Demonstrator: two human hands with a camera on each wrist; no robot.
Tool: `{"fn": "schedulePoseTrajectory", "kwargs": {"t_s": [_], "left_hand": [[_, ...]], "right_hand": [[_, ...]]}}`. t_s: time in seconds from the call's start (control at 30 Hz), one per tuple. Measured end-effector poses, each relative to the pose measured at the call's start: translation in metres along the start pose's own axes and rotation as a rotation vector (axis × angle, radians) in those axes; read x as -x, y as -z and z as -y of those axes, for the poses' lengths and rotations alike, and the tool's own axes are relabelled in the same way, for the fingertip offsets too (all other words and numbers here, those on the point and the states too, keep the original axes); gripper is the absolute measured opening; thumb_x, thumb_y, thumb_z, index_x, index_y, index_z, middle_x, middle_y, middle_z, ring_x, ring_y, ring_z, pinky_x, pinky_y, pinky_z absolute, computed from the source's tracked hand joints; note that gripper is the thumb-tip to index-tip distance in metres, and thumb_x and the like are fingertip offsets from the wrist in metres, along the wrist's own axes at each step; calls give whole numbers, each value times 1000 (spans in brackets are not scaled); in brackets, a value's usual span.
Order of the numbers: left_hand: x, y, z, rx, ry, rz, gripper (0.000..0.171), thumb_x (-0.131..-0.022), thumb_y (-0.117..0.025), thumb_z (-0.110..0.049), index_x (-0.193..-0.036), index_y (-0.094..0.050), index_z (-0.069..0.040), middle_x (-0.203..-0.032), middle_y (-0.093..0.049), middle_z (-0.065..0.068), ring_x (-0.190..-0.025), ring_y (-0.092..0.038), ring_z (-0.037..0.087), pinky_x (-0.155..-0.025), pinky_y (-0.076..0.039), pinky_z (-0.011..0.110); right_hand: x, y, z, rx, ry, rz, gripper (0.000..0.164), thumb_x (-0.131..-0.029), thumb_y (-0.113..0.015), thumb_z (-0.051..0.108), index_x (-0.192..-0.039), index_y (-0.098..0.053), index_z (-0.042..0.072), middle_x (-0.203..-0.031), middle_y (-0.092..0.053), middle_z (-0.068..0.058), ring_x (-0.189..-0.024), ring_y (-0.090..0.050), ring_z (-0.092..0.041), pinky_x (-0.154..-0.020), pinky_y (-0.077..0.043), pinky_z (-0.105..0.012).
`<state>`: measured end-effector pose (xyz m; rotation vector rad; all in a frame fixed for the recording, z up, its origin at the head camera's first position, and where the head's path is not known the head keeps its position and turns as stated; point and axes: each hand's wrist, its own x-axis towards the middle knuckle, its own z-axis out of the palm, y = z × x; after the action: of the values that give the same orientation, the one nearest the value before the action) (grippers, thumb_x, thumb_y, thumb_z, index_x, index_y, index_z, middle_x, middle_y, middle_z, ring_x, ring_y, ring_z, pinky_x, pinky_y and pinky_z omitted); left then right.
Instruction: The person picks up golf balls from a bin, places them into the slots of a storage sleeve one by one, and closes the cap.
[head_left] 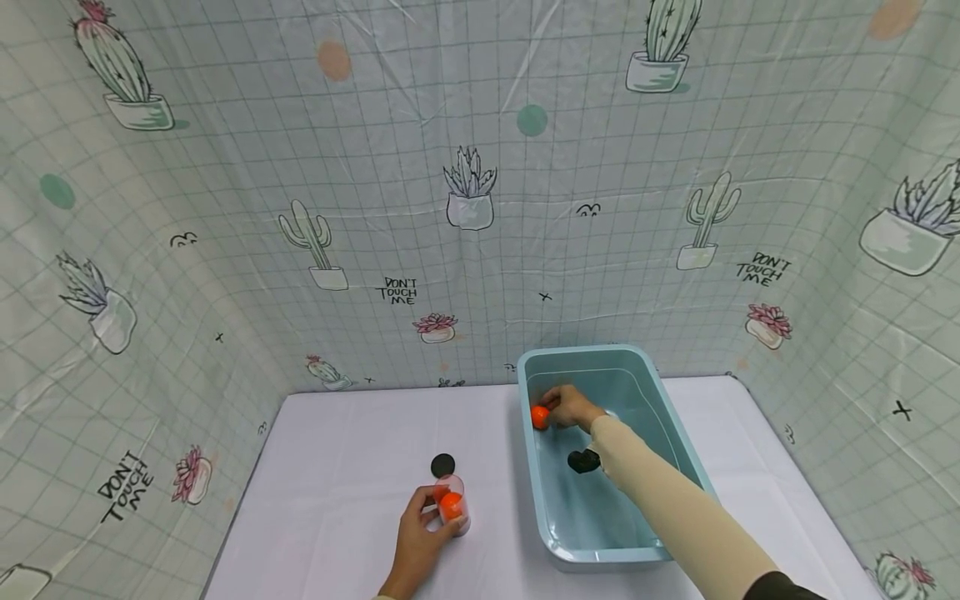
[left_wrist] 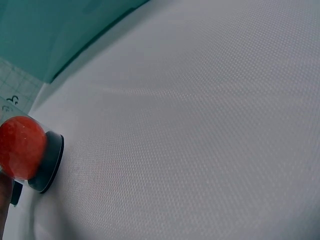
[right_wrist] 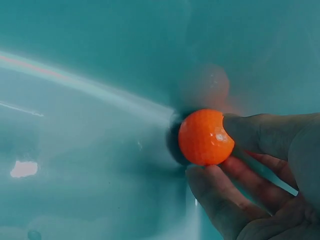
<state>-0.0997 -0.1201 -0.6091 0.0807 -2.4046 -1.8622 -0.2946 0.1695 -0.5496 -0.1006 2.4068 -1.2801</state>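
My left hand grips a small clear cylinder on the white tabletop, thumb on one side and fingers on the other. Inside it shows an orange ball; in the left wrist view the cylinder has a dark round end beside the ball. Just behind it lies a flat black disc. Over in the blue bin, my right hand pinches an orange golf ball low against the bin's left wall, thumb on one side and fingertips at its lower edge.
A black lobed object lies on the bin floor, partly behind my right forearm. The bin stands on the right half of the table. Patterned cloth hangs behind and along both sides.
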Motion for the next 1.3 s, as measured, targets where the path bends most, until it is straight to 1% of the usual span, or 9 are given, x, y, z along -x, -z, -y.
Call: {"fn": "schedulePoseTrajectory", "kwargs": {"t_s": [0.13, 0.3, 0.4, 0.57, 0.67, 0.93, 1.1, 1.2, 1.3], "left_hand": [[0, 0, 0, -6, 1, 5, 50, -78, -89, 3, -120, -61, 2, -122, -65, 16, -111, -61, 26, -100, -59, 33], [-2, -1, 2, -30, 20, 6, 50, -79, -89, 2, -120, -61, 1, -122, -65, 16, -114, -61, 28, -99, -56, 23], [-3, -1, 2, -37, 15, 5, 50, -79, -89, 1, -121, -62, 0, -122, -65, 16, -115, -60, 28, -98, -55, 21], [-3, -1, 1, -25, 11, 1, 50, -78, -89, 1, -121, -62, 0, -121, -65, 15, -113, -60, 23, -99, -56, 23], [-1, 0, 1, -20, 5, 3, 50, -78, -89, 2, -120, -62, 1, -121, -65, 15, -113, -61, 24, -99, -57, 26], [-2, -1, 1, -30, -14, -1, 50, -78, -89, 1, -120, -62, 1, -121, -66, 15, -112, -62, 23, -98, -58, 26], [-3, -1, 2, -35, -22, 4, 50, -79, -90, 0, -120, -61, 2, -121, -66, 16, -111, -62, 24, -98, -59, 30], [-2, 0, 2, -26, -9, 5, 50, -79, -90, -1, -120, -62, 1, -121, -66, 15, -111, -62, 23, -99, -59, 30], [-3, 0, 3, -25, 5, 11, 50, -79, -90, -1, -120, -62, 1, -122, -66, 15, -111, -62, 24, -99, -58, 27]], "right_hand": [[1, -1, -1, 17, -1, 11, 35, -81, -71, -14, -116, -67, -9, -107, -65, -21, -93, -61, -30, -81, -64, -39], [10, -7, 6, 77, -31, 17, 37, -84, -72, -12, -121, -68, -11, -112, -67, -22, -97, -62, -30, -89, -62, -41], [13, -10, 8, 104, -46, 31, 34, -86, -73, -12, -120, -68, -11, -112, -68, -22, -94, -64, -29, -90, -63, -40], [16, -13, 11, 87, -84, 55, 29, -86, -73, -12, -115, -69, -11, -106, -68, -19, -87, -64, -25, -84, -64, -35], [20, -15, 13, 93, -100, 80, 24, -86, -73, -12, -110, -70, -10, -103, -68, -17, -85, -63, -23, -80, -63, -33], [23, -18, 13, 120, -90, 129, 18, -85, -75, -14, -100, -67, -6, -93, -65, -13, -81, -63, -20, -76, -63, -31], [24, -15, 16, 169, -106, 105, 18, -84, -76, -12, -101, -70, -7, -95, -66, -13, -84, -62, -21, -76, -61, -29], [27, -9, 23, 216, -96, 65, 22, -83, -76, -10, -104, -71, -8, -98, -66, -14, -86, -60, -23, -74, -59, -29], [33, -3, 29, 220, -78, 37, 25, -83, -76, -10, -107, -70, -10, -100, -67, -17, -85, -60, -24, -75, -60, -31]]}}
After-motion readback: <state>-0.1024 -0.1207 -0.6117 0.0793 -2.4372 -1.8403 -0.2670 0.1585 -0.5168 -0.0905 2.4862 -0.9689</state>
